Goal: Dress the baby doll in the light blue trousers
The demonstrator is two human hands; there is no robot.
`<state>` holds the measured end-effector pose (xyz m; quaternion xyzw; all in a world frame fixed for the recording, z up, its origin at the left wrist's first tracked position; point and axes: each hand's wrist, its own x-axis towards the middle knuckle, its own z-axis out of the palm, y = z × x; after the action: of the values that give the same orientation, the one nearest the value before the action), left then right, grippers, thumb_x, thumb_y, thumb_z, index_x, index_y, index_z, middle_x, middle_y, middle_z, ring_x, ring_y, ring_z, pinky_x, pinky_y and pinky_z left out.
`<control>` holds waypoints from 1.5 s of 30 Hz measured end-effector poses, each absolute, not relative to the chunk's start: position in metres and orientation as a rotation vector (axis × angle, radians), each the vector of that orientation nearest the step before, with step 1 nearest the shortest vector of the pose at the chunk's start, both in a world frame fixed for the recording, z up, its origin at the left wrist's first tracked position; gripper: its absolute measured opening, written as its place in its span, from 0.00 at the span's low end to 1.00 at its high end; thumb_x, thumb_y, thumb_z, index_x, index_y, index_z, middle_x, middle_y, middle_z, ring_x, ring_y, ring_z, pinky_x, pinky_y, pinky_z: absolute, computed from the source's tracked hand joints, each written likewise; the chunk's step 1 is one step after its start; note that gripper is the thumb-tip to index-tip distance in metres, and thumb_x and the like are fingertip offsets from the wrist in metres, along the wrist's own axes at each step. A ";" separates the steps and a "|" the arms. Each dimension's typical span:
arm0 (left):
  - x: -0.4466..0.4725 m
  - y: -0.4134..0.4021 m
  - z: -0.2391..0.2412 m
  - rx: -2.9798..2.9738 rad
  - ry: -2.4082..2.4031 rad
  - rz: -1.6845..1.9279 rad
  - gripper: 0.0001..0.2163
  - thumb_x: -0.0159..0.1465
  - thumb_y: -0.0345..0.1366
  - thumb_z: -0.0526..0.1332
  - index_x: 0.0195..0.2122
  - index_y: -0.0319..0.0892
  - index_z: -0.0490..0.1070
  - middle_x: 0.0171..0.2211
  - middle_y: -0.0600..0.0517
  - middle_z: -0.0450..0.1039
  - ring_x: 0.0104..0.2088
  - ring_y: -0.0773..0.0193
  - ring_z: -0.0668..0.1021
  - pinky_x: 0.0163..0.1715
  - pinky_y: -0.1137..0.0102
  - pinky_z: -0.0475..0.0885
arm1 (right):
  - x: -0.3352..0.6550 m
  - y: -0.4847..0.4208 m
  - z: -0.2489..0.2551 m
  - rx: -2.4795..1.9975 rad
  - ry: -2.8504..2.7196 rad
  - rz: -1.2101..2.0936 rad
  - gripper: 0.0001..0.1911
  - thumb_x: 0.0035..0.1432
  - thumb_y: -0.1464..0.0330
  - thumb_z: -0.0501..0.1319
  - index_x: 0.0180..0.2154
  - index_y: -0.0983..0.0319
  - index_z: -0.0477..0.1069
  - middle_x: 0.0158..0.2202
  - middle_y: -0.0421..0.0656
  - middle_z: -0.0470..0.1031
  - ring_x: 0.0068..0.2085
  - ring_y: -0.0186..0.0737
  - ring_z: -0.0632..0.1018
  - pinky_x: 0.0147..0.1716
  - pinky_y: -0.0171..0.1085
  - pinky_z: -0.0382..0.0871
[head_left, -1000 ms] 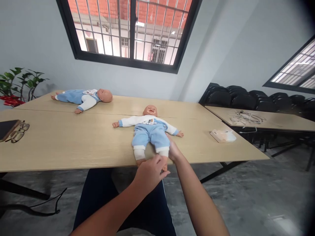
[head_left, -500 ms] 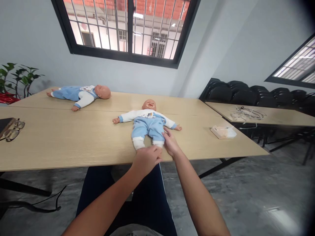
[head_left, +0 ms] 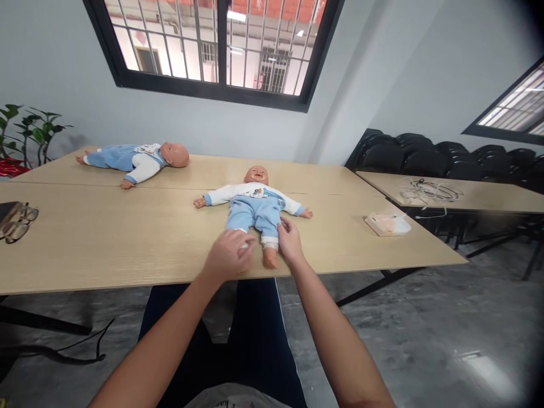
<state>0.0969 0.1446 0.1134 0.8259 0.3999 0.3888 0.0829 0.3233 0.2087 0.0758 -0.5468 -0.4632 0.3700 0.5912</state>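
A baby doll (head_left: 255, 211) in a white top and light blue trousers lies on its back, its feet toward me and its arms spread. My right hand (head_left: 290, 242) is at the outer side of the doll's right-hand trouser leg (head_left: 268, 225), fingertips and thumb closed on the cloth near the cuff. Below that cuff the bare foot (head_left: 270, 258) shows. My left hand (head_left: 228, 254) is over the doll's other lower leg, hiding that foot. Its fingers are curled and smeared by motion, so I cannot make out their grip.
A second doll (head_left: 136, 158) in the same outfit lies at the back left of the wooden table (head_left: 127, 243). Glasses (head_left: 19, 222) are at the left edge, a tissue pack (head_left: 387, 224) at the right. Cables (head_left: 429, 191) lie on another table, before stacked black chairs (head_left: 382, 152).
My left hand has moved left, from the doll's right-hand foot to its left-hand lower leg, uncovering the former. My right hand stays by the trouser leg. The view has shifted slightly.
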 end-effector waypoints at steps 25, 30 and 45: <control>0.070 0.327 0.082 1.528 1.109 1.177 0.23 0.63 0.55 0.62 0.44 0.37 0.72 0.36 0.47 0.77 0.36 0.61 0.75 0.44 0.65 0.70 | 0.321 0.200 0.084 -1.374 -1.136 0.755 0.17 0.60 0.61 0.60 0.48 0.61 0.75 0.49 0.48 0.81 0.51 0.50 0.78 0.57 0.47 0.70; 0.064 0.320 0.079 1.608 1.036 1.191 0.19 0.60 0.52 0.67 0.37 0.40 0.70 0.33 0.54 0.70 0.36 0.64 0.70 0.43 0.68 0.66 | 0.324 0.200 0.083 -1.356 -1.066 0.783 0.18 0.57 0.61 0.61 0.47 0.61 0.76 0.48 0.47 0.81 0.51 0.50 0.78 0.55 0.46 0.71; 0.052 0.326 0.073 1.469 1.164 1.238 0.05 0.63 0.32 0.57 0.41 0.44 0.66 0.30 0.56 0.71 0.31 0.65 0.75 0.38 0.69 0.73 | 0.321 0.195 0.089 -1.266 -0.923 0.899 0.20 0.51 0.65 0.64 0.47 0.62 0.74 0.45 0.46 0.81 0.46 0.45 0.80 0.50 0.44 0.75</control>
<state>0.0520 0.3265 0.0731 0.5895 0.4673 0.4968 0.4328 0.3206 0.1946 0.0891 -0.5505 -0.4012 0.3908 0.6191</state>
